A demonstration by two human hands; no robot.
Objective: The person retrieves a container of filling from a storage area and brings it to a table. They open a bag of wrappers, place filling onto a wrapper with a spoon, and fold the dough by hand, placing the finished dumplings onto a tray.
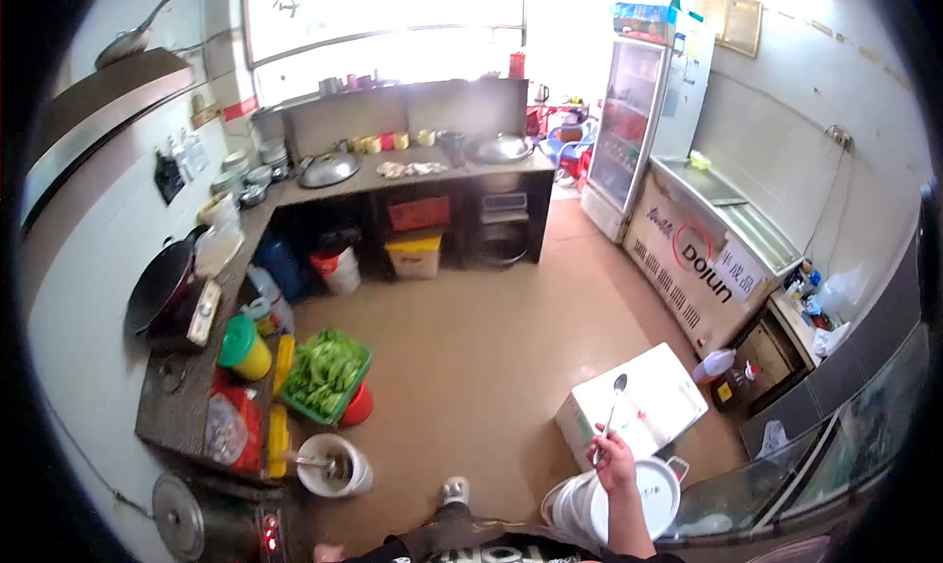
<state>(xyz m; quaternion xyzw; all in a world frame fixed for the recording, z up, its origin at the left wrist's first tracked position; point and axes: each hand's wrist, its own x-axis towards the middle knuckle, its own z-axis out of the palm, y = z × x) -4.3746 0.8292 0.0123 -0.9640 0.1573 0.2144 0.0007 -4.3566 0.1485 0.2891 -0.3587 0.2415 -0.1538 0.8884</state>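
Note:
My right hand (614,462) is closed around the handle of a metal spoon (611,416). The spoon's bowl points up and away, over a white box (643,416) on the floor. Below the hand is a white lidded bucket (656,504). Only a small part of my left hand (329,554) shows at the bottom edge, and its fingers cannot be made out. Ahead of it stands a white bucket (361,473) with a long-handled utensil leaning inside. A green basket (339,409) of leafy greens (326,368) sits beyond, above a red bucket (360,404).
An L-shaped counter (452,182) runs along the left and back, with a wok (162,283) at left. A chest freezer (693,258) and a glass-door fridge (624,121) line the right. Dark bottles (732,386) stand near the box. Brown floor (462,337) spans the middle.

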